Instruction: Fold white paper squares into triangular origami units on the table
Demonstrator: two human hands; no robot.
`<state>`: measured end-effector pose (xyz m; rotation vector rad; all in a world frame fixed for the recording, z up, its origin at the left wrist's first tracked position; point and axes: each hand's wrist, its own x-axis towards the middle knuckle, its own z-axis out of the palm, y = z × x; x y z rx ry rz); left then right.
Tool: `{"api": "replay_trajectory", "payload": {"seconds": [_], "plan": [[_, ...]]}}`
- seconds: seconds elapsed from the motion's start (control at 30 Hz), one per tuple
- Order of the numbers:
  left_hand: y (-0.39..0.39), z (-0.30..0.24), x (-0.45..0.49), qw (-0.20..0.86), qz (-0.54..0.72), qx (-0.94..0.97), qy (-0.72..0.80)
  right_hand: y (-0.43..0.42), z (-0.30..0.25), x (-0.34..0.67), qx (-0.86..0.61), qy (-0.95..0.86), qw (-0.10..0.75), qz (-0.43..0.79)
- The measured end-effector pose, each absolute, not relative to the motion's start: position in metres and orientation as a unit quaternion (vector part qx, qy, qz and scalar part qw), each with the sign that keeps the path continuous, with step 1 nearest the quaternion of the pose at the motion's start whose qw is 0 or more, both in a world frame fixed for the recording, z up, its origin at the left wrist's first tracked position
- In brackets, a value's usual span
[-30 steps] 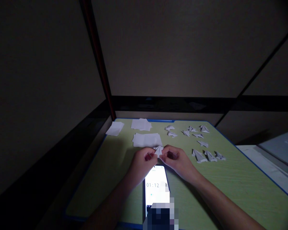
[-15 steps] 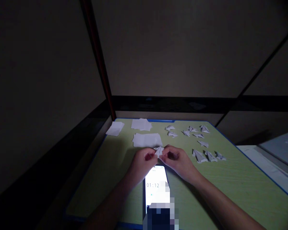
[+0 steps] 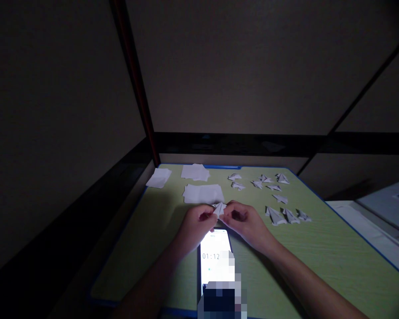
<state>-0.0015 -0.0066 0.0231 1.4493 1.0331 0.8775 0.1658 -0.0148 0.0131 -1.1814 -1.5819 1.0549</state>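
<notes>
A small folded paper plane with creased white wings is pinched between my two hands, above the middle of the table. My left hand grips its left side with thumb and fingers. On its right side, my right hand is closed in the same way. My fingertips cover part of the paper. Just below my hands lies a phone, its bright screen reading 01:12. Beyond the hands rests a stack of white paper sheets.
More white sheets lie at the back, one stack near the centre and another at the left edge. Several folded paper planes are spread over the right side of the green table. A dark wall stands behind.
Almost nothing differs. Both hands keep hold of the folded paper in the same place, and the whole view has shifted very slightly.
</notes>
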Motion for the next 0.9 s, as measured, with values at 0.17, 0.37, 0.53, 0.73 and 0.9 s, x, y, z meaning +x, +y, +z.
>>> {"api": "replay_trajectory", "payload": {"seconds": [0.17,0.37,0.53,0.73,0.9], "plan": [[-0.0063,0.0241,-0.0011,0.552,0.371,0.617,0.422,-0.016,0.0126,0.1647,-0.469,-0.632,0.445,0.427],[-0.0055,0.0233,-0.0006,0.551,0.382,0.616,0.414,-0.0172,0.0143,0.1639,-0.462,-0.628,0.459,0.426],[-0.0045,0.0211,-0.0015,0.553,0.382,0.619,0.406,-0.0167,0.0134,0.1645,-0.459,-0.625,0.461,0.432],[-0.0055,0.02,0.0002,0.555,0.388,0.609,0.412,-0.0148,0.011,0.1662,-0.456,-0.623,0.461,0.438],[-0.0069,0.0226,0.0013,0.552,0.388,0.606,0.421,-0.0156,0.0121,0.1652,-0.457,-0.621,0.461,0.439]]}}
